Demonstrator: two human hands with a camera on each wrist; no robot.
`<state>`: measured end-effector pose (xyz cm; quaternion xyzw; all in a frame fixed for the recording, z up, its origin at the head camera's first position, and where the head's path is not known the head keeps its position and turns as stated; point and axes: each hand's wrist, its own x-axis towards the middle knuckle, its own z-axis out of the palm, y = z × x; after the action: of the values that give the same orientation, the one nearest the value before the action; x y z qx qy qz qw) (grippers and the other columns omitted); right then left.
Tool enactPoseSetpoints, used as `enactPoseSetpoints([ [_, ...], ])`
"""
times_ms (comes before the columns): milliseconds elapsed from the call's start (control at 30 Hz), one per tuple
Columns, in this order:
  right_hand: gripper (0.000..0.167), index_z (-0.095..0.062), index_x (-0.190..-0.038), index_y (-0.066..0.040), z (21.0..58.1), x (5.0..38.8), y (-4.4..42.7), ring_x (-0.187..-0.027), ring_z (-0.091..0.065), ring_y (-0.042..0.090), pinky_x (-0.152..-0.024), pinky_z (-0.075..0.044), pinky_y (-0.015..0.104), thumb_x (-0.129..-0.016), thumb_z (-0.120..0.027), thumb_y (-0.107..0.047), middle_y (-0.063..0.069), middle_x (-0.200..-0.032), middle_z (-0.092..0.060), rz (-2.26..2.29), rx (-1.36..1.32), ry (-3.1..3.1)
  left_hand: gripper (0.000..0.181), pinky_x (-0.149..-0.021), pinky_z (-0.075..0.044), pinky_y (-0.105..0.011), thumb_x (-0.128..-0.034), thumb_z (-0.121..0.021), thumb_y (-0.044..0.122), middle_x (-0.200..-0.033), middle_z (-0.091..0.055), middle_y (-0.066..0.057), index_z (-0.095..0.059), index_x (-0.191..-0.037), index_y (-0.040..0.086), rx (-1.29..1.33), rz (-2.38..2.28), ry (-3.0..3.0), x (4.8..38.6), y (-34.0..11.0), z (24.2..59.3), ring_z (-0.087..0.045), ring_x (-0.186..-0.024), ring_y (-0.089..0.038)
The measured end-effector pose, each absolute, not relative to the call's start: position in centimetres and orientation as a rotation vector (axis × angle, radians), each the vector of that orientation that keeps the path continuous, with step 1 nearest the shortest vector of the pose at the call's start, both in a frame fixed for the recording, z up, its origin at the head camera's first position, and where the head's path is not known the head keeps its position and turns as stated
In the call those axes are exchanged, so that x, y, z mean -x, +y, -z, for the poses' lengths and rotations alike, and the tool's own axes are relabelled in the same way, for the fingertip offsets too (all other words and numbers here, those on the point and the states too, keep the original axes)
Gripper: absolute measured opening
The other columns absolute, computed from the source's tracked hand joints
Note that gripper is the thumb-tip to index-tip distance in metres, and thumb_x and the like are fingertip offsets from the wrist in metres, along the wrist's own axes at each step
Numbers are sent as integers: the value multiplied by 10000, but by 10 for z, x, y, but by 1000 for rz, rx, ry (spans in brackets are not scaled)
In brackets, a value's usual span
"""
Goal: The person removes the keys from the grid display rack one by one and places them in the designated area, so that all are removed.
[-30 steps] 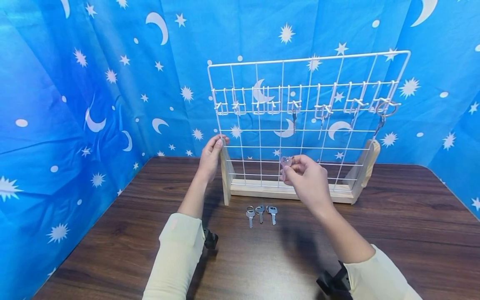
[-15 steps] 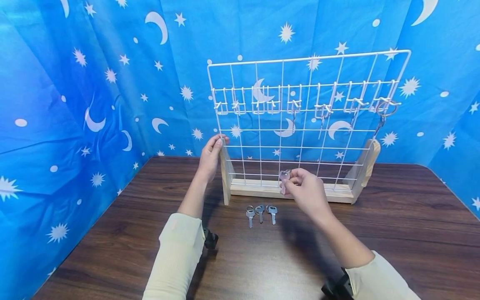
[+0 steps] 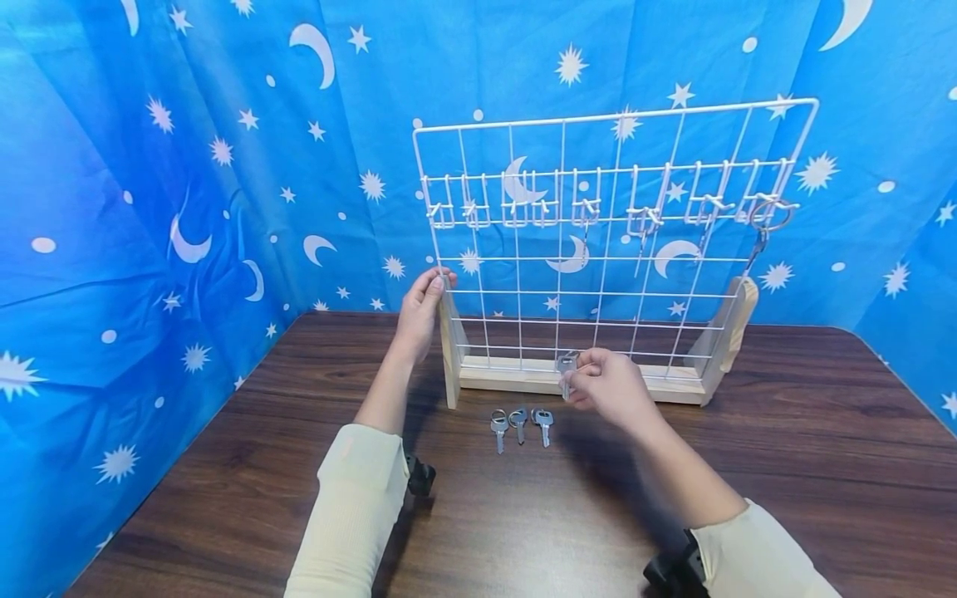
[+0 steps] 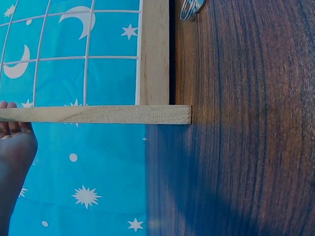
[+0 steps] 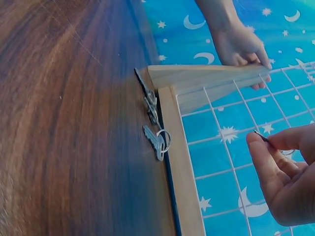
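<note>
My left hand (image 3: 420,316) grips the top of the left wooden upright (image 3: 449,353) of a white wire grid rack (image 3: 538,293). Between thumb and fingers, my right hand (image 3: 611,386) pinches a silver key (image 3: 566,364) in front of the rack's lower rail. The right wrist view shows that key nearly edge-on, with part of a ring (image 5: 288,152) behind the fingers. Three loose keys on rings lie on the table below: a left key (image 3: 499,426), a middle key (image 3: 519,423) and a right key (image 3: 544,425).
White wire hooks (image 3: 516,214) line the grid. Several keys hang on the right-hand hooks, one from a large ring (image 3: 771,215). The rack stands on a dark wooden table (image 3: 299,465). Behind it hangs a blue cloth (image 3: 359,108) with moons and stars.
My right hand has come down along the grid with the key, toward the lower rail. My left hand stays on the upright, and the loose keys have not moved.
</note>
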<state>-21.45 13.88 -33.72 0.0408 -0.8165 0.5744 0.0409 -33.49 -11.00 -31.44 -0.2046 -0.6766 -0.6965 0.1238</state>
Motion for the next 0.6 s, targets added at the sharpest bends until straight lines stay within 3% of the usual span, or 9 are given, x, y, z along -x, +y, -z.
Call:
enactPoseSetpoints([
  [200, 91, -488, -893, 107, 345, 220, 144, -577, -637, 158, -612, -552, 351, -863, -526, 30, 178, -757, -661, -1957, -110, -2495, 342, -1026, -325, -327, -1007, -381, 156, -1238, -485, -301, -460, -1236, -86, 597, 2041, -1966, 335, -110, 314, -470, -1181, -296],
  [600, 96, -486, -892, 134, 360, 226, 149, -588, -630, 142, -578, -547, 278, -854, -532, 59, 256, -807, -648, -2069, -115, -2552, 335, -1020, -332, -318, -1007, -382, 167, -1241, -500, -269, -469, -1244, -53, 578, 2024, -1981, 336, -110, 315, -482, -1177, -259],
])
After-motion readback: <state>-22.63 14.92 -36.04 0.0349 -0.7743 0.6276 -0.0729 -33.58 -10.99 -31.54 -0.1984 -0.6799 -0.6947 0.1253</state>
